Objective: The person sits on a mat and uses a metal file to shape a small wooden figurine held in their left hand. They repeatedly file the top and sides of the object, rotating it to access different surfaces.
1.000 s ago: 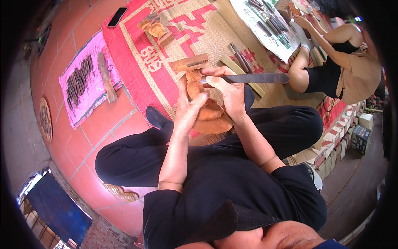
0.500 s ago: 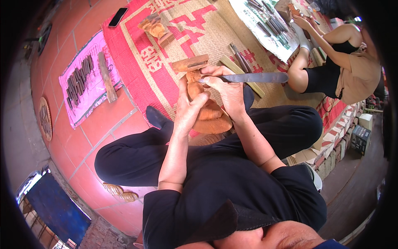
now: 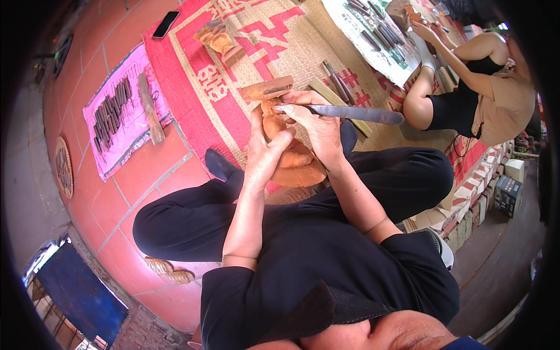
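Between my crossed legs stands a reddish-brown wood carving with rounded, tiered forms and a flat block at its far end. My left hand is wrapped around the left side of its narrow upper part, the thumb lying across it. In my right hand is a long, dark carving knife, its wide handle end pointing right. The tip of the knife meets the carving just below the block, with my right fingers pinched close to that tip.
A second wood carving lies on the red and tan mat. To the left, a pink cloth bears several dark tools and a wooden stick. A phone lies beyond. At right, a co-worker sits near a sheet of tools.
The handle end of the knife has dipped slightly toward me and shifted a little left, as my right hand turned. My left hand and the carving stay nearly where they were.
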Tool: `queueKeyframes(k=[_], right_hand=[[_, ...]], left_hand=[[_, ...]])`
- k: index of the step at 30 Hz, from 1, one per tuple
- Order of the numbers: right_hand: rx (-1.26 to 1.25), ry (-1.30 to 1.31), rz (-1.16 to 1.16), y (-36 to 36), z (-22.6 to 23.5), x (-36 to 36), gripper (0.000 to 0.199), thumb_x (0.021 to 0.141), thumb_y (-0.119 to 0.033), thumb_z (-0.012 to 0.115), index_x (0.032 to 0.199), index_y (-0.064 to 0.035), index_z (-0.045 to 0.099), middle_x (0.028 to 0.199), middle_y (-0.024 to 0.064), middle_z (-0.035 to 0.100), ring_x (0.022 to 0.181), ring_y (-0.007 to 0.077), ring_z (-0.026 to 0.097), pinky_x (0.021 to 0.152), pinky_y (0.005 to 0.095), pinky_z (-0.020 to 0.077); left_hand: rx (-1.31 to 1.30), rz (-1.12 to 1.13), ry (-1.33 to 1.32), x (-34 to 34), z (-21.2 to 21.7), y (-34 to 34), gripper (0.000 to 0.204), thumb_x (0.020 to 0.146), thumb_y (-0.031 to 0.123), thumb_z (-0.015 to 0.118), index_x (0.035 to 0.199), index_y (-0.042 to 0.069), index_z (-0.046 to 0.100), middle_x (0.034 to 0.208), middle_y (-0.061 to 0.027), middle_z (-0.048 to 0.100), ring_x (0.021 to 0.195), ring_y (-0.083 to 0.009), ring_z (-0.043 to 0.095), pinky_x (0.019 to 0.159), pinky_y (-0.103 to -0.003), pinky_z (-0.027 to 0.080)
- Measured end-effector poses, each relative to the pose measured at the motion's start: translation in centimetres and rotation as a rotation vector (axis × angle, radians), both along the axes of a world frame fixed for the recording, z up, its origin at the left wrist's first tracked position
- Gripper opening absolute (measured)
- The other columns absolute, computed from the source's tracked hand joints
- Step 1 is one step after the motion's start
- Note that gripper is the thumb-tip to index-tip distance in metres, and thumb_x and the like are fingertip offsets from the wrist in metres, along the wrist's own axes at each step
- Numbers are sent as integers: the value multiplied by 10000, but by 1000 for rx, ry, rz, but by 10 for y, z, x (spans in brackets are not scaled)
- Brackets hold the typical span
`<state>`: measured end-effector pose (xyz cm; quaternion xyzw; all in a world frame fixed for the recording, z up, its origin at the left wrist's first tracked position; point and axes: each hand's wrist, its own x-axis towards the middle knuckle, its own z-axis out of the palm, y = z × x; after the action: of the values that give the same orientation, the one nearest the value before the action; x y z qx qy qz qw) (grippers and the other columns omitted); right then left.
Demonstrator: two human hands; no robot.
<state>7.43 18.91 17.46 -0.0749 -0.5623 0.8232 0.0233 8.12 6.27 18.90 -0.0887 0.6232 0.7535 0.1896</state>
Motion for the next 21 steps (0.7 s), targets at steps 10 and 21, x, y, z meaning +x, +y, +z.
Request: queueKeyframes(k=[10,21], right_hand=[[49,21,-7,-2,-8,-2,95,835,-29,638,924,-2,614,962,28,603,806,46,537,706,201,443],[123,56,-22,3,-6,-1,49,818,-14,627,854,5,600,927,42,615,773,58,530,670,211,432]], left_hand=[[-84,-11,30,-1,-8,-1,757,742,240,614,1394,50,280,1108,-159,588,994,-231,604,865,-340,484],[-138,-34,45,-1,-14,-1,753,739,250,634,1383,47,300,1142,-165,572,1010,-253,596,878,-363,472]])
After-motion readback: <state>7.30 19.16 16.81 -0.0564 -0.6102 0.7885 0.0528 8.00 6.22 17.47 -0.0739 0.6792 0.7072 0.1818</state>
